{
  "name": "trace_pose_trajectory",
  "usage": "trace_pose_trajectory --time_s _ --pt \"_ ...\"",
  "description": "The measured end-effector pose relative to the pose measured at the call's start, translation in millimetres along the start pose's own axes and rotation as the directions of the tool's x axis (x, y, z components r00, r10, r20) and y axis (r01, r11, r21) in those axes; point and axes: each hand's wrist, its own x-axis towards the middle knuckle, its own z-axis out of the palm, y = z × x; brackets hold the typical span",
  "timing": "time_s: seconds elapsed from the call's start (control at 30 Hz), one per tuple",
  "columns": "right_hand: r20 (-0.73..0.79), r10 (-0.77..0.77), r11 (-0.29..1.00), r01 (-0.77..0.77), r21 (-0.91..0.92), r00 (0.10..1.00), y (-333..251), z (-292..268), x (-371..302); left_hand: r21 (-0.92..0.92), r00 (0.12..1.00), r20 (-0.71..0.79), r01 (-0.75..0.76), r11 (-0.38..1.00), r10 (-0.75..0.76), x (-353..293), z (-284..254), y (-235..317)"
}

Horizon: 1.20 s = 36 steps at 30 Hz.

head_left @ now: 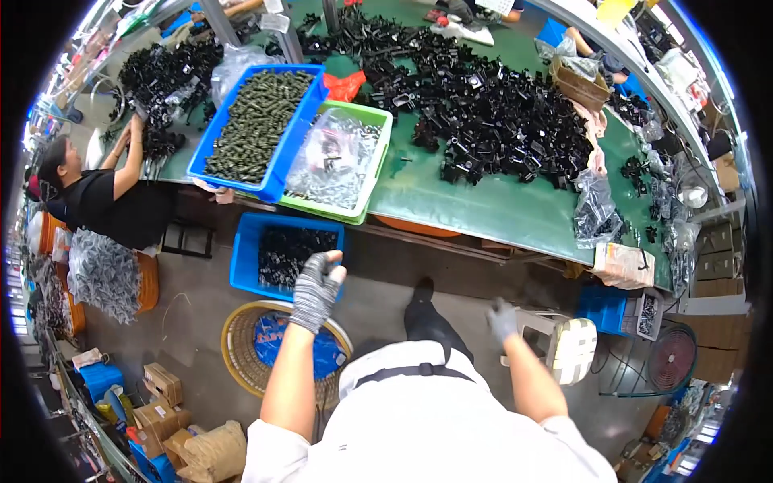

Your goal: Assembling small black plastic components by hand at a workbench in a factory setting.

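Green table | left fingers half-curled | right fingers blurred, near stool

Scene was brightly lit. White shirt was nearly washed out, folds faint. Pale sheen lay on the green counter; the floor beneath its front edge was shadowed. Right grip was slightly blurred. Fisheye bowed straight edges; corners were black, rim blue-fringed and smeared.

Surface ahead: two trays on left part, heap of parts right of them (bag near heap's right end). Floor bin before trays, basket behind bin. Stool right of legs, fan farther right.
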Motion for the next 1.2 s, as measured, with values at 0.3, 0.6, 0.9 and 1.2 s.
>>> trace_pose_trajectory --time_s 0.3,0.6,0.9,1.2 --pt "0.168 -0.507 0.836 0.530 -0.145 0.846 -324.1 -10.1 264.7 -0.222 0.989 0.032 0.148 0.964 -0.145 51.1 1.1 35.7" --pt "0.282 -0.289 0.865 0.376 -0.333 0.915 -341.4 31.9 344.5 -0.185 0.987 0.159 0.067 0.981 -0.037 133.7 -17.4 56.8" --pt "0.466 0.078 0.365 -0.461 0.809 0.881 -365.5 -74.4 400.0 -0.254 0.940 0.338 0.136 0.958 -0.043 174.4 -32.9 100.8" --pt "0.024 -0.153 0.965 0.144 0.217 0.988 -416.3 -66.6 661.8 -0.286 0.983 0.116 0.173 0.942 -0.146 196.6 2.2 124.1"
